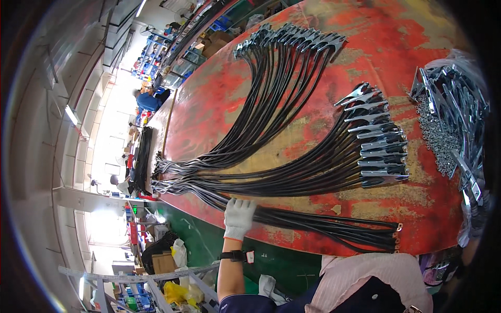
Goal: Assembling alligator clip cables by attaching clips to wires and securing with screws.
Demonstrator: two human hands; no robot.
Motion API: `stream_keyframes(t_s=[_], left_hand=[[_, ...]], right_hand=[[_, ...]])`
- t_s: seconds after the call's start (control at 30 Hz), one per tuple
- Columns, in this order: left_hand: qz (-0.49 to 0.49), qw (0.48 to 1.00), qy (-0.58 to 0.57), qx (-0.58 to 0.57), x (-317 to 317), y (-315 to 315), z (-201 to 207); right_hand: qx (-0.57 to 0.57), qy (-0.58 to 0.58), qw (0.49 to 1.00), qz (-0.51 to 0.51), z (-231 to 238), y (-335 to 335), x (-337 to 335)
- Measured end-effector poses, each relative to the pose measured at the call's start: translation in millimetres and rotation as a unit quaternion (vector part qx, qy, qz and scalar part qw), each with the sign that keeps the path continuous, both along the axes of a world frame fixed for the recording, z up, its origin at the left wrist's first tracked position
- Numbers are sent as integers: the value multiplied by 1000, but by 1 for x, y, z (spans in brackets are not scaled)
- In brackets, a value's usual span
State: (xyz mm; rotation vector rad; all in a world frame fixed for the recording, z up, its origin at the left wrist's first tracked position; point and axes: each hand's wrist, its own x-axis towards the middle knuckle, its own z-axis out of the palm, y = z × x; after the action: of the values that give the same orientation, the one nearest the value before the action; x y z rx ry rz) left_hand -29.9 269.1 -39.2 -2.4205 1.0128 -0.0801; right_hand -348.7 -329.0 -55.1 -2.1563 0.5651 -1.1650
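Note:
My left hand (pixel 239 218), in a white knitted glove, is closed around a bundle of black cables (pixel 323 224) near the table's front edge. Copper-coloured ring terminals (pixel 399 227) show at the bundle's right ends. At the far right my right hand (pixel 478 211), in a darker-looking glove, is beside a heap of silvery metal clamps (pixel 459 104); its fingers are lost in the dark rim. One metal clamp piece (pixel 468 177) lies right at that hand. Two fanned groups of cables farther back end in fitted clamps (pixel 383 143) and more clamps (pixel 292 37).
A red, worn tabletop (pixel 391 31) carries everything. Small metal nuts or rings (pixel 437 138) lie heaped beside the loose clamps, with clear plastic (pixel 459 60) around them. A metal rail (pixel 151 276) stands at lower left. Another person (pixel 147 100) sits far off at left.

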Motion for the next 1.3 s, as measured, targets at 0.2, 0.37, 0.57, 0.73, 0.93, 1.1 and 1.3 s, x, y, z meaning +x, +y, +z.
stream_keyframes(t_s=[0.2,0.37,0.57,0.73,0.93,1.1,1.3], left_hand=[[-177,947,148,-224,-49,-163,12],[-178,885,350,-250,-71,-227,29],[-68,781,532,-320,-79,-281,24],[-66,765,566,-300,-75,-276,10],[-24,765,580,-280,-81,-279,18],[-64,798,543,-254,-81,-278,20],[-81,776,564,-271,-80,-272,18]], right_hand=[[-14,75,996,38,-32,-6,-38],[114,43,992,-14,-7,14,-14],[416,-133,899,16,6,39,-7],[570,-131,799,140,-7,60,-14],[301,41,891,338,-3,82,13],[223,79,894,380,-3,92,38],[171,58,887,425,-11,101,56]])
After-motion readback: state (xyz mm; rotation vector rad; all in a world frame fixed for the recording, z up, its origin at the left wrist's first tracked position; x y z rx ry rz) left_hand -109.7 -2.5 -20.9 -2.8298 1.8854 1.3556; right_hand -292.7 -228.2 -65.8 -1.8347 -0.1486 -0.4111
